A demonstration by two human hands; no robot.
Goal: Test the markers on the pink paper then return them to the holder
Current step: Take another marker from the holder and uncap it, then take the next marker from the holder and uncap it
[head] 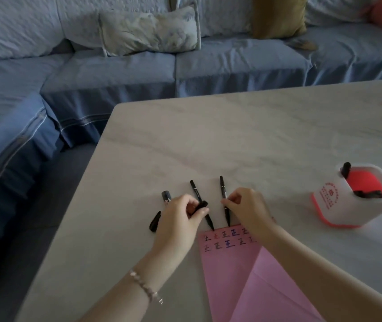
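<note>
Left hand (180,214): your fingers are curled, pinching a black cap (201,205) against marker 1 (194,189).
Right hand (248,206): your fingertips pinch marker 2 (222,187) at mid-barrel.
Marker 1: lies on the worktop (231,135), tip touching the far edge of the pink paper (231,275).
Marker 2: just beside marker 1, tip at the same edge.
Marker 3 (166,195): left of your left hand, partly hidden by it; a loose cap (154,222) lies near.
Pink paper: flat before you, 2 rows of test characters at its far end.
Holder (331,201): white, red inside, well to your right, containing more markers (345,169).
</note>
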